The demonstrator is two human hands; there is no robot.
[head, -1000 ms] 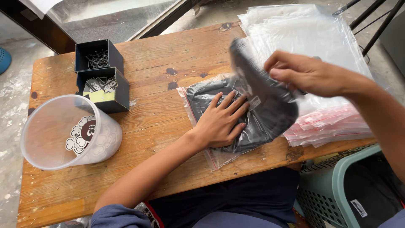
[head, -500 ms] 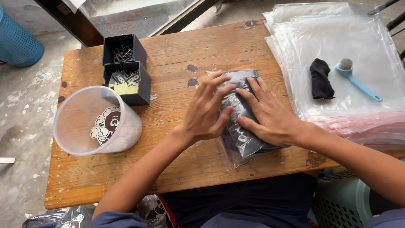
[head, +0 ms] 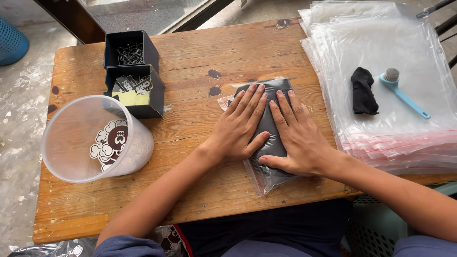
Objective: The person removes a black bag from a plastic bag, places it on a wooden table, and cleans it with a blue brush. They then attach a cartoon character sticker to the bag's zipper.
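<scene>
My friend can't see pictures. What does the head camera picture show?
Two hands, left hand and right hand, press flat on a dark bagged cloth on a wooden table, with a plastic cup nearby.

Translucent cup [head: 95,140], two black boxes [head: 134,90], blue brush [head: 403,93], black cloth [head: 363,90].

glossy plastic bag [head: 269,176], rough wooden table [head: 200,52]

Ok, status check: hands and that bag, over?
Left hand and right hand flat, pressing the clear zip bag with dark fabric inside. Bag flat on wooden table. Nothing in the way.
</scene>
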